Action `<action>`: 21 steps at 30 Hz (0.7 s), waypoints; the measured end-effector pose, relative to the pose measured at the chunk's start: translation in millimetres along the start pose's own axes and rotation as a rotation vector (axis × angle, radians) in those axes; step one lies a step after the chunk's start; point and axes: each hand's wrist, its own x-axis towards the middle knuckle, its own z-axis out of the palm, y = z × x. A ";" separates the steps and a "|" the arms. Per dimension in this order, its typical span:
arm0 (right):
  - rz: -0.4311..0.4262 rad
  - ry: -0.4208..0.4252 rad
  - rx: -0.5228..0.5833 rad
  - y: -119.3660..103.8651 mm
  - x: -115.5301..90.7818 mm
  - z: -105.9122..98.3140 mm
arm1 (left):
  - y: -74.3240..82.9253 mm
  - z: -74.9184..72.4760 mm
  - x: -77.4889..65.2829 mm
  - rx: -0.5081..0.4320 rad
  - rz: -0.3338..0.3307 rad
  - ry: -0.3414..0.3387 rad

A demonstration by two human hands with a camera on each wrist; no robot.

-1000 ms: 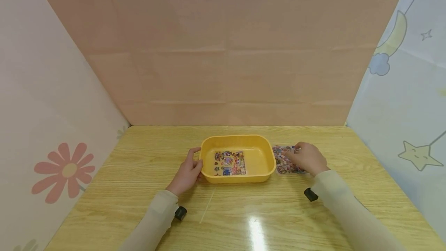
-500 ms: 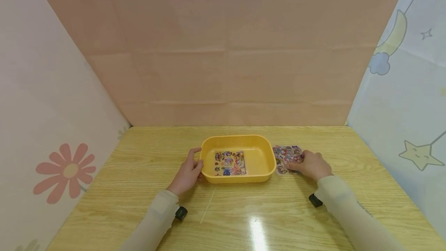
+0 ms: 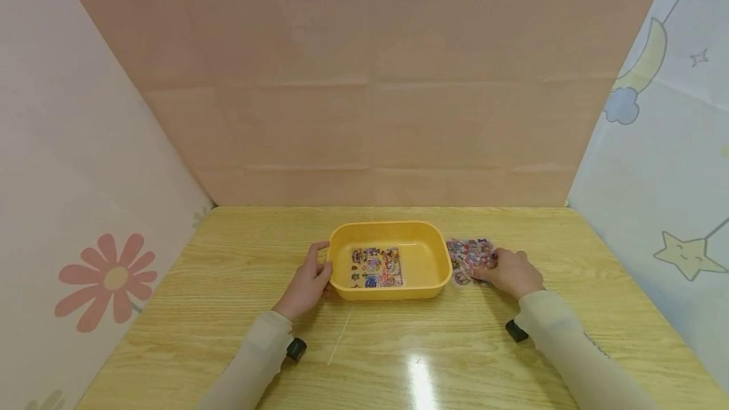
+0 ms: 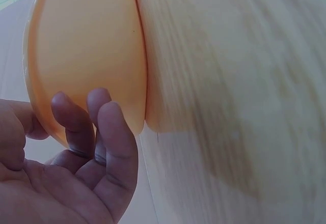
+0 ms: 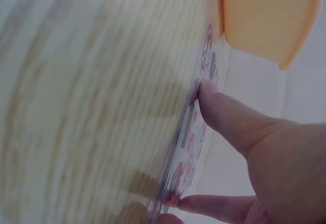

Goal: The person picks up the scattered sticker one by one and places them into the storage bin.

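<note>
A yellow plastic basin (image 3: 421,293) stands on the table, a clear sheet of colourful stickers (image 3: 376,267) flat on its floor. At the basin's left end is my left hand (image 3: 307,283), gripping the rim; in the left wrist view several curled fingers (image 4: 116,137) lie against the outer wall. Right of the basin lie overlapping sticker sheets (image 3: 468,253). My right hand (image 3: 515,272) holds their right side, the thumb (image 5: 219,109) at the near edge and a fingertip (image 5: 196,202) at another edge in the right wrist view. The palm hides part of the sheets.
The wood-grain table (image 3: 256,233) runs back to a plain pinkish-brown backdrop (image 3: 364,112). Patterned side panels stand at the left (image 3: 34,163) and right (image 3: 655,163). A bright light reflection falls on the front of the table.
My right hand has shifted right, from over the sticker sheets to their right side, uncovering more of them. It has hardly moved in the last half second. My left hand and the basin stay put.
</note>
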 end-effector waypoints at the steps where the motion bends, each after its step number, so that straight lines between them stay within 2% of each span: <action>1: 0.001 0.001 -0.001 0.1 0.0 0.2 | 0.2 0.0 -0.1 -0.003 -0.002 0.000; 21: 0.037 -0.008 -0.035 -4.6 0.4 -0.5 | 0.3 0.3 -0.1 -0.002 -0.004 0.010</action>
